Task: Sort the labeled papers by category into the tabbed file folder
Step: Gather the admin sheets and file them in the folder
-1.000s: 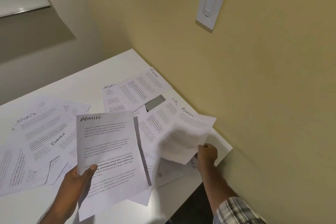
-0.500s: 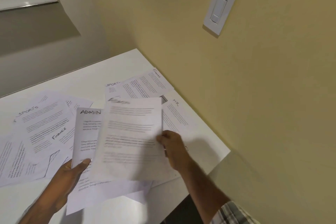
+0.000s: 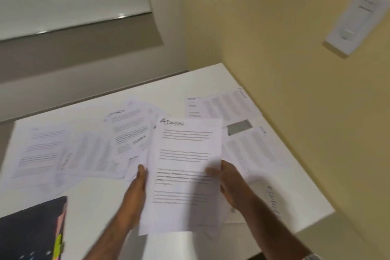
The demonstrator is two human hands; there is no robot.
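Note:
I hold a small stack of white printed sheets headed ADMIN (image 3: 185, 167) upright in front of me, above the table. My left hand (image 3: 138, 188) grips its left edge and my right hand (image 3: 229, 181) grips its right edge. Several other labeled sheets (image 3: 63, 154) lie scattered over the white table (image 3: 101, 192), some with handwritten headings that are too blurred to read. A dark tabbed file folder (image 3: 31, 232) with coloured tabs (image 3: 58, 245) lies at the near left corner.
The table stands in a corner against a yellow wall (image 3: 295, 69) on the right. More sheets (image 3: 223, 105) lie near that wall, with a small grey object (image 3: 239, 127) among them. A light switch (image 3: 356, 23) is on the wall.
My right hand brought a second ADMIN sheet over and laid it on the one in my left hand; both hands now hold the stack. The view swung left, showing the folder.

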